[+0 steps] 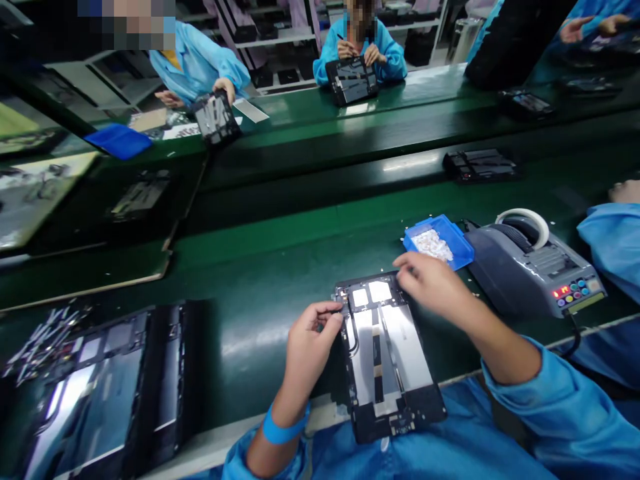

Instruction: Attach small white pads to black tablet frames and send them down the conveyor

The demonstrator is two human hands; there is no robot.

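An opened tablet (413, 353) lies in front of me, its near end over the bench edge by my lap; silver batteries, dark ribbon cables and boards show inside. My left hand (313, 337), with a blue band on the wrist, is closed at the tablet's upper left edge, thumb and forefinger gripping the rim. Over the top right corner hovers my right hand (430, 283), its fingers curled together; whatever they hold, if anything, is too small to make out. Just beyond it sits a blue bin (463, 252) of small white pieces (433, 245).
A grey tape dispenser (530, 267) with a lit display stands to the right. More opened tablets (95, 400) lean at the left beside a pile of thin strips (47, 340). Another tablet (483, 165) lies on the green line. Across it, co-workers (390, 57) in blue handle tablets.
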